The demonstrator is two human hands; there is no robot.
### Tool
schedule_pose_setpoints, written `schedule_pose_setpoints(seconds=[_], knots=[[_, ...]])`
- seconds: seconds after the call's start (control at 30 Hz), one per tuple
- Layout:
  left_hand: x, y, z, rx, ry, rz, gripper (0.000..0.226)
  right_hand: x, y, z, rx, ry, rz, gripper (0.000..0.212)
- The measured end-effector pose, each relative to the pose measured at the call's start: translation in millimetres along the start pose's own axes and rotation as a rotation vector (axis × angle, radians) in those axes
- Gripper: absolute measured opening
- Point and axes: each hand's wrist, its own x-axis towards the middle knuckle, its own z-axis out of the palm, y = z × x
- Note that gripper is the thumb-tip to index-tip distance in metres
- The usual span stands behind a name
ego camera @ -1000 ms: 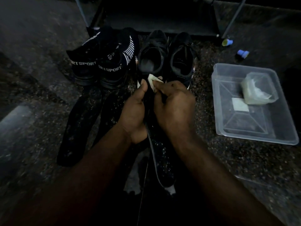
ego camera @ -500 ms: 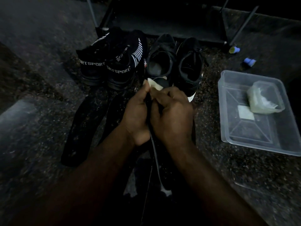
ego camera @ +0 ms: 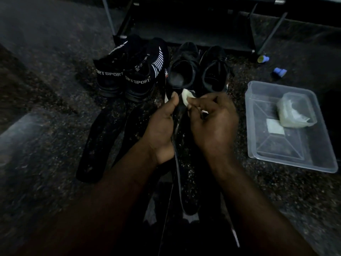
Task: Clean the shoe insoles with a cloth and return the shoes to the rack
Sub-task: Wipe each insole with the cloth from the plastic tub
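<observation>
My left hand [ego camera: 162, 126] grips a long black insole [ego camera: 186, 183] near its upper end and holds it on edge above the floor. A small pale cloth [ego camera: 186, 97] is pinched in my right hand [ego camera: 212, 122] and pressed against the top of that insole. Two more black insoles [ego camera: 99, 143] lie flat on the floor to the left. Behind them stand a pair of black "SPORT" sneakers [ego camera: 129, 76] and a pair of plain black shoes [ego camera: 199, 69]. The black shoe rack [ego camera: 184, 24] stands at the back.
A clear plastic tray [ego camera: 295, 156] at the right holds a smaller clear container [ego camera: 295, 111] and a white square. Two small blue items [ego camera: 279, 72] lie on the speckled stone floor near the rack's right leg.
The view has shifted slightly. My right hand has slid the cloth up toward the insole's top end, so more of the cloth shows; my left hand keeps its grip.
</observation>
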Motion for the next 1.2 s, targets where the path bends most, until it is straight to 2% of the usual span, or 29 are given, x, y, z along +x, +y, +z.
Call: schedule_pose_setpoints(seconds=[0.23,0.47,0.53,0.7,0.87,1.03,1.2], knots=[[5.1,-25.1,-5.3,-0.012,-0.015,-0.055,0.051,-24.2,4.0,-17.7,-0.001,-0.05,-0.015,0.016],[6.3,-32.4,-7.8,-0.027,-0.073,-0.053,0.066,-12.4,16.5,-8.9,0.048,0.027,0.082,0.018],[6.6,-31.7,-11.1,-0.051,-0.071,-0.059,0.062,-12.9,15.5,-4.9,0.054,0.044,0.063,0.018],[6.6,-22.4,-20.7,-0.132,-0.065,-0.035,0.058,-17.7,7.9,9.0,0.057,-0.04,-0.076,0.021],[7.9,-23.5,-18.0,-0.104,-0.016,-0.048,0.055,-16.3,17.5,8.0,0.013,0.037,0.025,0.021],[3.5,-15.7,-23.6,-0.085,0.02,-0.016,0.053,-25.6,-0.2,17.2,0.069,-0.056,-0.085,0.018],[2.2,-16.9,-18.8,0.006,0.011,-0.028,0.064,-12.1,25.5,8.3,0.035,0.051,0.074,0.014]])
